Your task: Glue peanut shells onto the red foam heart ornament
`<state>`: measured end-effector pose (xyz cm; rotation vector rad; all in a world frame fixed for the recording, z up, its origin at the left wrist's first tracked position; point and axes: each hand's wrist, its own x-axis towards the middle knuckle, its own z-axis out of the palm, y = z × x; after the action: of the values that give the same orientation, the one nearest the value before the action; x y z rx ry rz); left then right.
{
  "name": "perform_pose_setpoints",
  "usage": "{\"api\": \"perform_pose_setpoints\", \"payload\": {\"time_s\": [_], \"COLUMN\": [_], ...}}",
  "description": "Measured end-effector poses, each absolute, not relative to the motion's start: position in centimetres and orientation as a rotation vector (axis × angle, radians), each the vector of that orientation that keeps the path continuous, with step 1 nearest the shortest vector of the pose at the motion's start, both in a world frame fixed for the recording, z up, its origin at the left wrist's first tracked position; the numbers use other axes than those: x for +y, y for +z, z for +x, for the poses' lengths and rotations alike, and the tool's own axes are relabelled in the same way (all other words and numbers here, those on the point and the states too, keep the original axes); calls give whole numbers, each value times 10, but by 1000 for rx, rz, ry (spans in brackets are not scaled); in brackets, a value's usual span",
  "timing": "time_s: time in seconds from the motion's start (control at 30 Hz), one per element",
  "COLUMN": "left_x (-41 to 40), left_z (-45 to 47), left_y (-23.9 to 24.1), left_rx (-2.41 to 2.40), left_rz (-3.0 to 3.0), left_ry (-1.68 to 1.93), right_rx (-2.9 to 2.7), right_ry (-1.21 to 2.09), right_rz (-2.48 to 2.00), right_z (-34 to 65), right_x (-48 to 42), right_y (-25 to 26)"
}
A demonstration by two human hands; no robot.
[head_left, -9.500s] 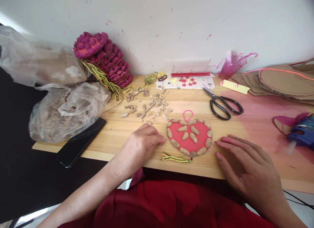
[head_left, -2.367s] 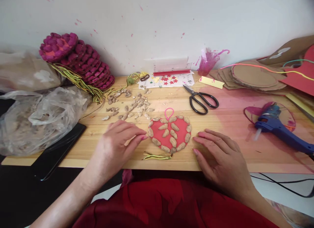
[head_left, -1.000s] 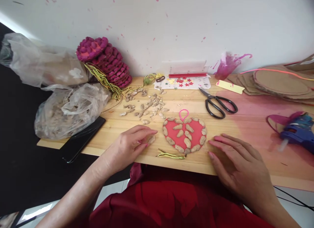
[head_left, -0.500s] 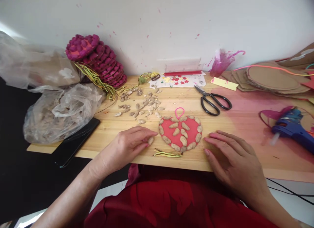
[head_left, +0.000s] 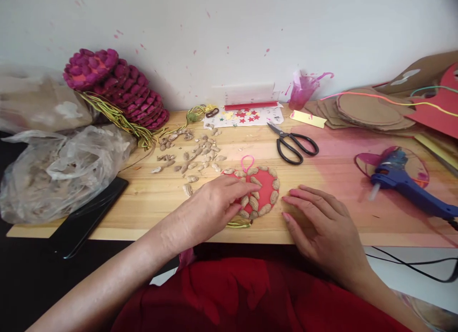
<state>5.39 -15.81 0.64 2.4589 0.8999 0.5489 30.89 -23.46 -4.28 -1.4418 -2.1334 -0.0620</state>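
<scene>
A red heart-shaped piece (head_left: pixel 265 194) edged with peanuts lies flat near the table's front, with more peanuts across its middle and a pink loop (head_left: pixel 247 163) on top. My left hand (head_left: pixel 222 203) reaches over its left side, covering part of it. The thumb and forefinger are apart, close to the middle peanuts (head_left: pixel 254 203); whether they touch is unclear. To the right of the heart, my right hand (head_left: pixel 320 222) rests open, its fingers spread and nothing in them. Below the heart lies a short bundle of yellow-green cords (head_left: pixel 239 224), partly hidden.
Loose peanuts (head_left: pixel 205 150) lie behind my left hand. Black-handled scissors (head_left: pixel 296 143) and a blue glue gun (head_left: pixel 408 181) are farther right. On the left sit a plastic bag (head_left: pixel 71 165), a dark phone (head_left: pixel 91 217) and stacked purple peanut-covered pieces (head_left: pixel 118 84). Cardboard shapes (head_left: pixel 372 110) are back right.
My left hand has moved from beside the heart to over its left side. A peanut now lies behind that hand, to the left. My right hand stays beside the heart; the view has shifted right.
</scene>
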Motion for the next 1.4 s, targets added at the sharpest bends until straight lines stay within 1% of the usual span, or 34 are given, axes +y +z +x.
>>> {"api": "perform_pose_setpoints", "payload": {"time_s": [0.17, 1.07, 1.4], "left_x": [-157, -156, -159], "left_z": [54, 54, 54], "left_y": [4, -7, -4], "left_rx": [910, 847, 826], "left_rz": [2463, 2539, 2562], "left_ry": [518, 655, 653], "right_rx": [-2130, -2132, -2132], "right_ry": [-52, -27, -34], "right_rz": [-1456, -1449, -1457], "right_z": [310, 310, 309], "right_x": [-235, -235, -234], "right_y": [-43, -43, -44]}}
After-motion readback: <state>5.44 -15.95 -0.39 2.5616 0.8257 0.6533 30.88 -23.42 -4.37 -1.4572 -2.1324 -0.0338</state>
